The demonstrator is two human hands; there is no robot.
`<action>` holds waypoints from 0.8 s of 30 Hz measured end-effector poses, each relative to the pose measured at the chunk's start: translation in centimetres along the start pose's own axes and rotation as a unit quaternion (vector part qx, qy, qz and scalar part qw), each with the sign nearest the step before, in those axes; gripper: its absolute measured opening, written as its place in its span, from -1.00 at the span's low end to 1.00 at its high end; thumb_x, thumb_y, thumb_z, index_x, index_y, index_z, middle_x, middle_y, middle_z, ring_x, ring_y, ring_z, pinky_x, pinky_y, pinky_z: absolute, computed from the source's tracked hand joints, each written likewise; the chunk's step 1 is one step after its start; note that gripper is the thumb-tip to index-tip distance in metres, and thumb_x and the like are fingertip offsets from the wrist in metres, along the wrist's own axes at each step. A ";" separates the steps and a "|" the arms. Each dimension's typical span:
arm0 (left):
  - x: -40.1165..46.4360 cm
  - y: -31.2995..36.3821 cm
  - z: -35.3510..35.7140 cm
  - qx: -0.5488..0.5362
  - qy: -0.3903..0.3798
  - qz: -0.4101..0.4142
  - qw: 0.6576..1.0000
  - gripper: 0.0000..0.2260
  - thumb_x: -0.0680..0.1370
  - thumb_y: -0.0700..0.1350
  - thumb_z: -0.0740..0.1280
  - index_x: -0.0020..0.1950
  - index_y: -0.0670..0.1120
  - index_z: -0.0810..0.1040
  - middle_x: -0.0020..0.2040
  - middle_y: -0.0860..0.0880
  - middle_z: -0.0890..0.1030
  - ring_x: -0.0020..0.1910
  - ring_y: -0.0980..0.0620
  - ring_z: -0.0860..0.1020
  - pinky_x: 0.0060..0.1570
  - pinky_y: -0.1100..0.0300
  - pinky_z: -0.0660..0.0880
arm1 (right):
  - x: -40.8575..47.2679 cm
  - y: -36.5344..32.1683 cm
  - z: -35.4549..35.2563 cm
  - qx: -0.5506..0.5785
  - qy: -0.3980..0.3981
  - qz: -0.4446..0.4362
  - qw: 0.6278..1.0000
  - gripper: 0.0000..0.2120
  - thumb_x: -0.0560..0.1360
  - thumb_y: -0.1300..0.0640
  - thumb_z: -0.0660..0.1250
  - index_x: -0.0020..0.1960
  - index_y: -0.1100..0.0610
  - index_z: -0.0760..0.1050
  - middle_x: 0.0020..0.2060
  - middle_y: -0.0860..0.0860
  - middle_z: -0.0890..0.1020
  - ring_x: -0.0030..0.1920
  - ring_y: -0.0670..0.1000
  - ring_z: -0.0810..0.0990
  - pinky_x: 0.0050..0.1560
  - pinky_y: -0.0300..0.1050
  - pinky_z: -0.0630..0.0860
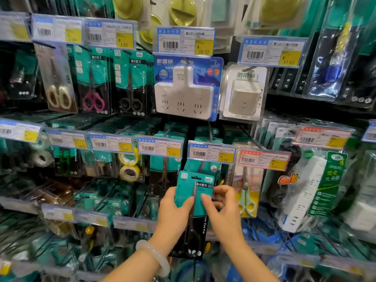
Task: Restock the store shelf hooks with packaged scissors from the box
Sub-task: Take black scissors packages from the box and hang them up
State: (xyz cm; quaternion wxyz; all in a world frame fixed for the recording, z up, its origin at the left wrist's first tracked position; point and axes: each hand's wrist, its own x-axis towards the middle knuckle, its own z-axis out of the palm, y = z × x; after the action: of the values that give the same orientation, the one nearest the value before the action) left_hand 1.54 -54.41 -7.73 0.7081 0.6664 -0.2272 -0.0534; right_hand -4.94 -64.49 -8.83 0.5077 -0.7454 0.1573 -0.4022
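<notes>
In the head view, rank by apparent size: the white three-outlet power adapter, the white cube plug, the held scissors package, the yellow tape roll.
1. Held scissors package, though nearest the camera, so unsure
2. Three-outlet power adapter
3. Cube plug
4. Yellow tape roll

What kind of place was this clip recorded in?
Most likely a retail shop's hardware and stationery aisle: plastic price tags with barcodes, carded pink-handled scissors hanging on hooks, and both hands holding a teal-carded pair of black scissors up to the display.

One head-worn view, close to the shelf hooks

It looks forward and slightly down from the person's head, wide-angled, at the price tags (211, 153), with both forearms reaching in from the bottom edge.
</notes>
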 end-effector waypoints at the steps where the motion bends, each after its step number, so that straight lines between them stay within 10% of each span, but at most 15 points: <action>1: 0.0 0.0 0.4 0.004 -0.010 0.006 1.000 -0.81 0.50 -0.32 0.35 0.01 -0.09 0.44 -0.17 0.09 0.55 -0.20 0.25 0.51 -0.33 0.51 0.43 | 0.2 -0.1 -0.1 0.031 -0.023 0.020 0.999 -0.75 0.47 0.26 0.35 -0.06 -0.01 0.32 -0.01 0.06 0.52 0.02 -0.02 0.58 -0.08 -0.20 0.57; 24: 4.4 2.0 3.4 -0.044 -0.044 0.048 0.997 -0.81 0.52 -0.25 0.33 -0.03 0.04 0.47 -0.09 0.07 0.60 -0.12 0.17 0.57 -0.20 0.45 0.49 | 4.6 -1.4 -0.6 0.017 0.031 -0.068 0.997 -0.61 0.53 0.32 0.25 0.06 -0.20 0.40 -0.01 -0.26 0.56 0.02 -0.37 0.53 0.02 -0.48 0.43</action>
State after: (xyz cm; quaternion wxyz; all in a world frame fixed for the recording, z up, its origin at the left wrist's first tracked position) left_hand 3.65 -58.98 -4.65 0.7277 0.6200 -0.2873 -0.0588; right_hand -2.76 -67.27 -5.45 0.4862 -0.7332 0.1149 -0.4613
